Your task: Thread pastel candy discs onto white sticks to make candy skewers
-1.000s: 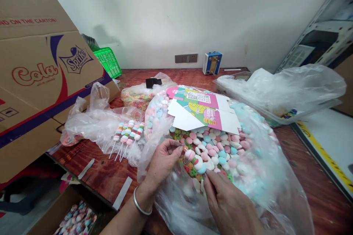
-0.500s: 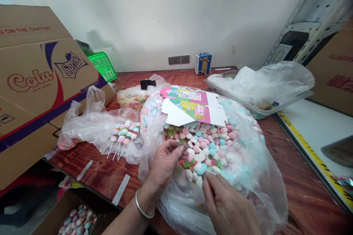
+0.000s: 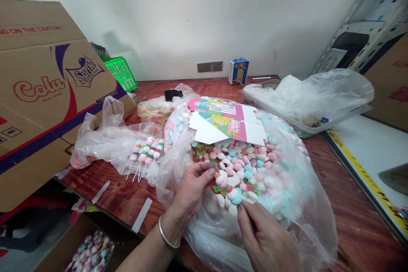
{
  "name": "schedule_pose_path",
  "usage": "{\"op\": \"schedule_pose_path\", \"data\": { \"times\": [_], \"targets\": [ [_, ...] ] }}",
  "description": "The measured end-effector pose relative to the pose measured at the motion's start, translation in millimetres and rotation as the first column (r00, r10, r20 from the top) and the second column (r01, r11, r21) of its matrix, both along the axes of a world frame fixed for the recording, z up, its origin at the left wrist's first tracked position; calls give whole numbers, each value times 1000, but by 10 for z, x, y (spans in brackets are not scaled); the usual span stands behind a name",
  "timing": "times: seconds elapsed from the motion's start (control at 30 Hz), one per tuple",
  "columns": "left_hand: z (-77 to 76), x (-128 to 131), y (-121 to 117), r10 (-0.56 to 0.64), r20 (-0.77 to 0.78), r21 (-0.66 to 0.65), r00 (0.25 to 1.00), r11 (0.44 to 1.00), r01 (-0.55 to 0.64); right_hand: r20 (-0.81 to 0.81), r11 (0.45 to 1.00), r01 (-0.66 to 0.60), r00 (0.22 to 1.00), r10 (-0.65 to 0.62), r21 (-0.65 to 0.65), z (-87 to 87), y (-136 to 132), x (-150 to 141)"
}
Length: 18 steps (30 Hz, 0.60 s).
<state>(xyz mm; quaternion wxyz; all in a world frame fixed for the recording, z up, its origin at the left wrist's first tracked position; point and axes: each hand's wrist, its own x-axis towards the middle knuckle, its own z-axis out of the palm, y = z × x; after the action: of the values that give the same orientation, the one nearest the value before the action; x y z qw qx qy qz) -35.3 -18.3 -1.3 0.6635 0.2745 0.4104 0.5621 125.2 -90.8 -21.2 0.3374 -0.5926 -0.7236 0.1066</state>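
Observation:
My right hand [image 3: 267,236] pinches the lower end of a candy stick, mostly hidden by the fingers. Blue and white candies [image 3: 235,195] sit just above those fingertips, and red, green, white and pink pieces line up from them towards the left hand. My left hand [image 3: 194,185], with a bangle on the wrist, has thumb and forefinger closed at a small orange candy [image 3: 217,176] at the far end of this row. Beneath both hands lies a big clear plastic bag [image 3: 318,221] of loose pink, white and blue candies [image 3: 248,165] and small fruit-coloured rings [image 3: 202,151].
A flattened printed box [image 3: 226,121] lies on the candies. Several candy skewers [image 3: 148,151] rest on plastic at left, beside a large carton [image 3: 47,80]. A clear tub [image 3: 299,125] stands at right; a box of wrapped sweets [image 3: 92,250] sits below the table edge.
An orange candy now shows at my left fingertips, by the pink end of the row. My right hand keeps its pinch on the stick. The whole view has shifted slightly.

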Motion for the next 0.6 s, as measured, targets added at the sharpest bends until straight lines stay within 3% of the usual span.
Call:
{"op": "schedule_pose_path", "data": {
  "times": [0.1,0.33,0.43,0.53,0.6],
  "targets": [
    [-12,-13,10,7,8,-2,1000,1000,-7,15,1000,-15,1000,15,8,-32,-13,1],
    [-136,-10,-41,55,-165,136,985,990,-33,-13,1000,-4,1000,4,-13,-118,-31,-64],
    [-144,13,-70,65,-47,131,997,990,-58,-45,1000,0,999,1,8,-98,-41,-165],
    [-87,22,-78,92,142,40,986,994,-98,-73,996,-87,993,88,11,-64,-54,-270],
    [-40,29,-85,68,222,-19,973,998,-65,-96,994,-107,990,107,3,-65,-66,-317]
  ]
}}
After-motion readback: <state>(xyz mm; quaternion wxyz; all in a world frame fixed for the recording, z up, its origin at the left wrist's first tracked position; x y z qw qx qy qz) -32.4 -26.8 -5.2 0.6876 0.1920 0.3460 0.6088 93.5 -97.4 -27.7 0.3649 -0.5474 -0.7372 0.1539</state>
